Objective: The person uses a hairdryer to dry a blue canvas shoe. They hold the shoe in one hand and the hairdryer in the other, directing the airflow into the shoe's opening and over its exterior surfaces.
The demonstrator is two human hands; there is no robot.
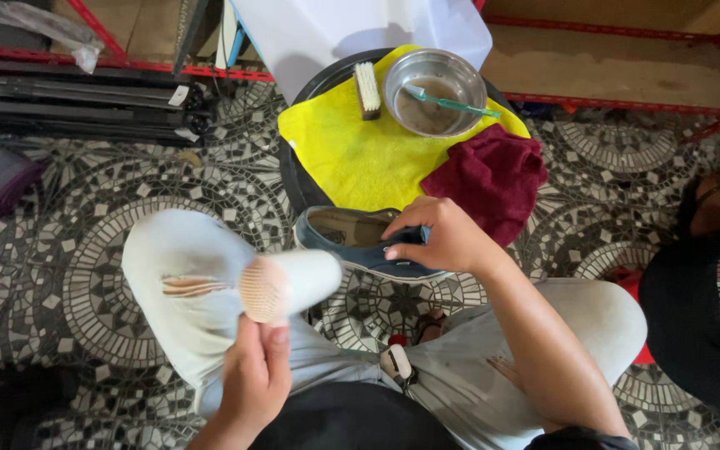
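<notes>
At your twelve o'clock, a yellow cloth [360,154] covers a round stool [293,179]. On it sit a steel bowl [433,92] with a green toothbrush [452,102], a scrub brush [367,90], and, toward one o'clock, a maroon towel [493,179].

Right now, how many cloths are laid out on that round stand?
2. A yellow cloth is spread over the stand top; a dark red cloth lies bunched on its right edge. Others could be hidden under them.
</notes>
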